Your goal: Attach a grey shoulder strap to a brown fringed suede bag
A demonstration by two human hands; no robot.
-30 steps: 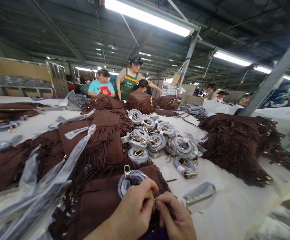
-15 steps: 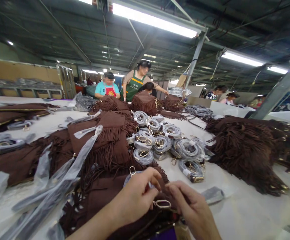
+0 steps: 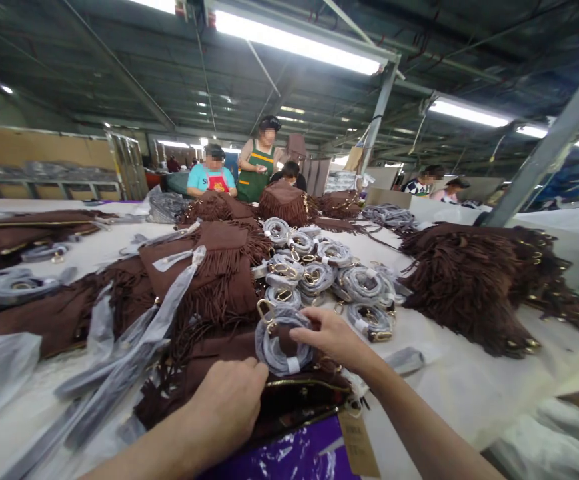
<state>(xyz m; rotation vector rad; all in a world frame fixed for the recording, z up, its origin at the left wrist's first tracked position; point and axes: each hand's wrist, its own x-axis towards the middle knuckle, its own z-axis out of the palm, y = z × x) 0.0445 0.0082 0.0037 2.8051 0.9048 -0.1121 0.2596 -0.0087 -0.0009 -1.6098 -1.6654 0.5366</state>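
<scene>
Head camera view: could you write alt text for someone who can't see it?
A person's right hand grips a plastic-wrapped coiled strap above a brown fringed bag, which the left hand presses down. More wrapped straps and bags cover the white table.

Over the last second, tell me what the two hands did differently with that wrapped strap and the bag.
The hands parted: a second ago both pinched a metal clasp together. Now the right hand has reached forward and grips the wrapped strap coil, while the left hand has dropped flat onto the brown fringed bag, whose zip opening now shows. The pile of wrapped straps, the fringed bags and the workers at the far end are unchanged.
</scene>
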